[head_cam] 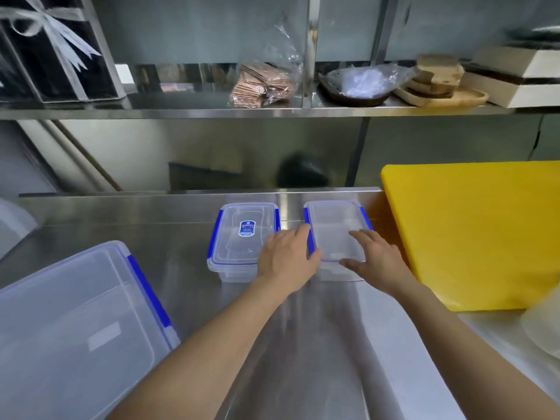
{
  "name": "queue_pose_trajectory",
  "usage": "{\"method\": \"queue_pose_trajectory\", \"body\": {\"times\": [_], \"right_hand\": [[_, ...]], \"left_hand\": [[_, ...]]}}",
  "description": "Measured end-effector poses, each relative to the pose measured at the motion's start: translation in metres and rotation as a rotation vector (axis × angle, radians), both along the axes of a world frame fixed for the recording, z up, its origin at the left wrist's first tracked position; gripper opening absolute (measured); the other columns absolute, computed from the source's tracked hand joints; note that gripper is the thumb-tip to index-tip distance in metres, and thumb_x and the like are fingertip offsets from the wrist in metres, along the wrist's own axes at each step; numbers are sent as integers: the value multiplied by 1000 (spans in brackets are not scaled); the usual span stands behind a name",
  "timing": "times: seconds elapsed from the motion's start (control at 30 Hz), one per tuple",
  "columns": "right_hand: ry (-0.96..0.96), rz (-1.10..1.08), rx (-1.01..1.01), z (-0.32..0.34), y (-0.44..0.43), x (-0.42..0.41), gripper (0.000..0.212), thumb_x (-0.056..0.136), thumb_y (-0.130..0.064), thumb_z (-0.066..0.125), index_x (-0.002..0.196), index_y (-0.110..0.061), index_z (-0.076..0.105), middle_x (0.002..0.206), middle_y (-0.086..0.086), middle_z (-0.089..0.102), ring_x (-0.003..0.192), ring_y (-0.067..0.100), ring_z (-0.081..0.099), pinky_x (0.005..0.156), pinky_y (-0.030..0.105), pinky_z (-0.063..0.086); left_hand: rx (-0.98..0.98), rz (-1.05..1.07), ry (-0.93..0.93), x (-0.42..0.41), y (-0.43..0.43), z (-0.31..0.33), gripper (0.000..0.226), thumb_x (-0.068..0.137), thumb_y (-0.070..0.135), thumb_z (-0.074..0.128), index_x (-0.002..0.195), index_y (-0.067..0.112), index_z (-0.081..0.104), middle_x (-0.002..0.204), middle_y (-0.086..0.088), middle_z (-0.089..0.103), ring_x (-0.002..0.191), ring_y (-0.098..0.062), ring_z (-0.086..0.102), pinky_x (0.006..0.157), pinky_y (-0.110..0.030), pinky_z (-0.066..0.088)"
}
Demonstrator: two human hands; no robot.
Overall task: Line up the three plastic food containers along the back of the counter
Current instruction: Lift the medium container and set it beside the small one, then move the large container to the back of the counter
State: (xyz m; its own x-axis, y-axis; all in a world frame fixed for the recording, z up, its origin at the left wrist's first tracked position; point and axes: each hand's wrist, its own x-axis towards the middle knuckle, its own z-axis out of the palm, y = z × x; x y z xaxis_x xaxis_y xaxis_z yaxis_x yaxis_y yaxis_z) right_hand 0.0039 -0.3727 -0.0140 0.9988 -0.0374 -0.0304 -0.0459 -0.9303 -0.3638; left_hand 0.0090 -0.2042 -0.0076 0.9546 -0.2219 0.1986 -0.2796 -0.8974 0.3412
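Note:
Two small clear containers with blue clips stand side by side near the back of the steel counter (303,328). The left one (239,237) carries a blue label on its lid. The right one (333,228) has both my hands on it: my left hand (288,259) grips its near left corner, and my right hand (374,259) lies flat on the lid's near right part. A much larger clear container (75,334) with blue clips sits at the near left, apart from the other two.
A thick yellow cutting board (472,231) lies right of the small containers, almost touching. A steel shelf (272,112) above holds a bag of crackers, a wrapped bowl, wooden boards and boxes. A pale round object (542,331) sits at the near right edge.

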Motion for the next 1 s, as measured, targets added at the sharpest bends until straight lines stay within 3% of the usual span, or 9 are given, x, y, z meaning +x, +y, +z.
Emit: {"method": "queue_pose_trajectory", "body": {"times": [0.13,0.27,0.43,0.57,0.67,0.73,0.8,0.87,1.0], "right_hand": [[-25,65,192,29,50,-18,59,84,-33,63,138,-20,40,139,6,50,113,22,57,89,35,51],[8,205,365,45,109,-42,52,85,-32,62,133,-19,47,122,5,60,92,16,57,78,27,45],[62,325,412,41,189,-63,45,87,-34,59,128,-18,51,116,4,62,92,12,55,77,23,41],[137,350,458,27,243,-75,53,86,-37,60,132,-13,48,127,6,58,104,15,54,84,23,38],[205,362,467,15,271,-81,51,85,-38,61,128,-13,51,122,5,59,108,21,58,90,28,43],[219,362,457,7,283,-82,44,83,-37,63,119,-12,57,114,8,64,95,21,62,82,30,48],[231,321,443,1,289,-83,47,82,-36,64,121,-12,55,115,11,64,95,23,61,78,28,44],[254,284,438,-4,291,-83,55,82,-36,65,129,-13,48,123,11,60,104,25,59,84,28,43],[262,256,433,-10,289,-87,64,85,-39,60,140,-15,36,136,11,51,119,28,51,95,31,39]], "left_hand": [[-32,123,-26,-25,57,39,39,94,44,44,119,16,53,116,-6,66,101,-28,62,83,-38,51],[-114,294,-30,-49,138,52,37,92,43,49,113,15,58,112,-7,69,103,-33,61,84,-39,48],[-151,577,2,-85,244,43,43,88,42,55,121,14,56,123,-13,61,116,-34,52,95,-41,41],[1,767,111,-125,308,21,68,85,50,54,139,12,34,146,-19,36,136,-36,29,109,-45,24],[-142,866,306,-149,337,0,101,80,60,55,149,15,-4,159,-14,4,145,-34,6,115,-54,12],[-316,913,423,-160,349,-8,116,75,65,58,147,11,-16,159,-16,2,145,-37,12,114,-52,19],[-433,920,595,-169,355,-9,116,73,70,56,147,4,-6,150,-22,31,127,-39,46,100,-46,41],[-480,898,721,-178,356,-5,97,74,71,54,132,3,16,114,-24,61,85,-36,68,73,-40,56],[-549,794,676,-176,357,-4,61,83,57,56,105,12,20,89,-11,62,69,-29,69,69,-41,60]]}}
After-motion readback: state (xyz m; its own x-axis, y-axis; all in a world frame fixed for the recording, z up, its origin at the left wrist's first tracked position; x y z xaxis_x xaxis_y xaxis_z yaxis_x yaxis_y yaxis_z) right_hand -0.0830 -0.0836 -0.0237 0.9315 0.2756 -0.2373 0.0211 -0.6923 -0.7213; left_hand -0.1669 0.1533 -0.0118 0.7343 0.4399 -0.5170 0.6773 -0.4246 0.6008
